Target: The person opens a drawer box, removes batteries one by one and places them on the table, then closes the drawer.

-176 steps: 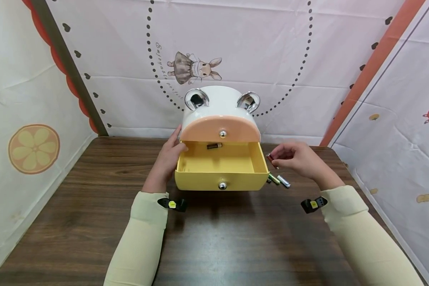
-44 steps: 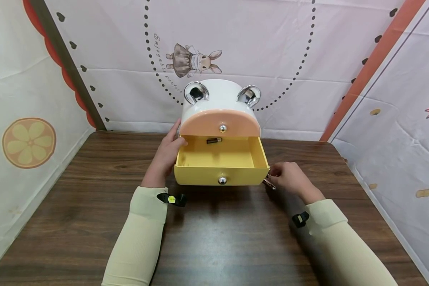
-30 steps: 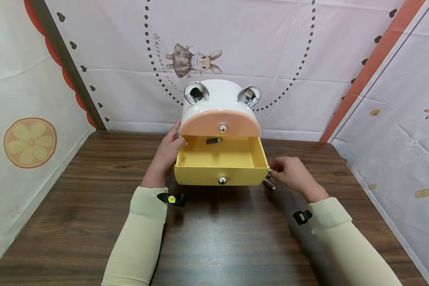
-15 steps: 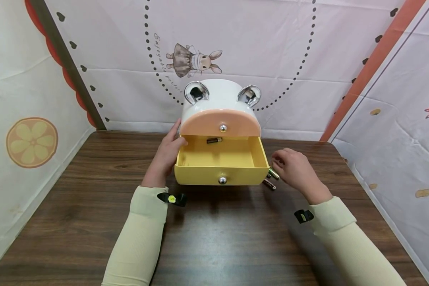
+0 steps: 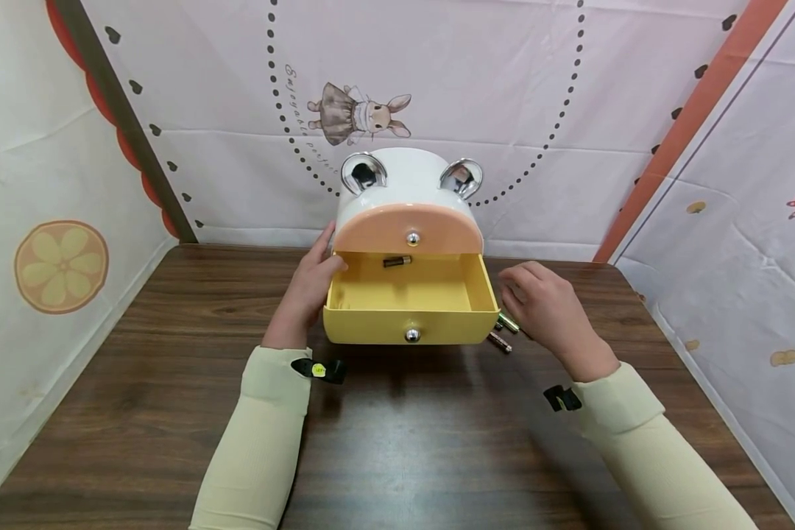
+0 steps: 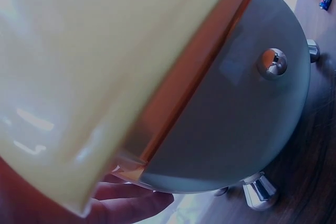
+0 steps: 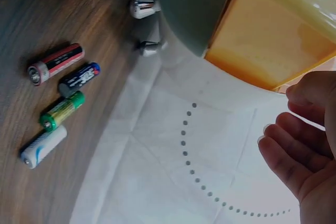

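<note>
Green battery (image 7: 62,111) lies with three others (image 7: 56,64) on the bench (image 5: 139,353) as the right hand (image 5: 543,305) lifts away, loose-fingered, carrying nothing: it looks set down. Left hand (image 5: 308,291) rests straight-fingered against the cabinet (image 5: 407,224); a brown battery (image 5: 396,261) sits in the drawer (image 5: 371,327).

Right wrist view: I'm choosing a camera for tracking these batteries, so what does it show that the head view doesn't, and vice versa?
Only the right wrist view shows the white battery, the silver feet and the grey-green lower panel.
Only the head view shows the brown battery inside the yellow drawer, the left hand and the rabbit print.
Both share the right hand, the drawer, the green battery and the red-and-black battery.
</note>
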`<state>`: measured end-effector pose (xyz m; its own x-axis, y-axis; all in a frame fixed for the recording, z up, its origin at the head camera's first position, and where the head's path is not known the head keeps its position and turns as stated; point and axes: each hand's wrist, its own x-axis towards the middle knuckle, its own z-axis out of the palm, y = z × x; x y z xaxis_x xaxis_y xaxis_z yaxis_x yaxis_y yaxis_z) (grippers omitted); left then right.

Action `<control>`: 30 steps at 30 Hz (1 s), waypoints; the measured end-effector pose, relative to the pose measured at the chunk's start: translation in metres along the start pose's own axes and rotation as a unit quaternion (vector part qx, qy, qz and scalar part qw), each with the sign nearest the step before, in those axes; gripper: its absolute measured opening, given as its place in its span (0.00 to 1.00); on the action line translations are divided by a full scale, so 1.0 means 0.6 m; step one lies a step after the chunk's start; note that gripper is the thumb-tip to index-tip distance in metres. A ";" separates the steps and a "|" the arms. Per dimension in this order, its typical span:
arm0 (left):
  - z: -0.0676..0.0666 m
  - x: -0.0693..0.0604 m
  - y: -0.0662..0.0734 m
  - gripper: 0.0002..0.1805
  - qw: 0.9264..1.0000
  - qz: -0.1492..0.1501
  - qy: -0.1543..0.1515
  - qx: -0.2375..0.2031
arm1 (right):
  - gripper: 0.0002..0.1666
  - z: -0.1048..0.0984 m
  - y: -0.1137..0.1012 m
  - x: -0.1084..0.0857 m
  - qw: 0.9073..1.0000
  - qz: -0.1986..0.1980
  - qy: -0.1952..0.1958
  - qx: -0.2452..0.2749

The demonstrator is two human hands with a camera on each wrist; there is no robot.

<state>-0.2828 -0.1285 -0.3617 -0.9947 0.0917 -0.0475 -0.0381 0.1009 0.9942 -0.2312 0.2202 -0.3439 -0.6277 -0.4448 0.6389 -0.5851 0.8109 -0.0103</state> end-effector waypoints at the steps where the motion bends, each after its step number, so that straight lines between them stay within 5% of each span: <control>1: -0.001 0.000 0.000 0.43 1.000 0.000 0.000 0.000 | 0.08 -0.001 -0.002 0.002 1.000 -0.002 0.001 0.000; 11: -0.001 -0.002 -0.001 0.43 1.000 0.001 0.001 0.003 | 0.09 -0.010 -0.019 0.018 0.999 -0.024 0.028 0.014; 30: -0.001 -0.002 0.000 0.43 1.000 0.007 0.004 0.020 | 0.14 -0.011 -0.052 0.041 0.998 -0.031 0.005 0.056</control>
<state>-0.2816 -0.1292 -0.3617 -0.9958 0.0852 -0.0321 -0.0201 0.1386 0.9901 -0.2251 0.1865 -0.3226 -0.5830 -0.4886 0.6491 -0.6773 0.7335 -0.0562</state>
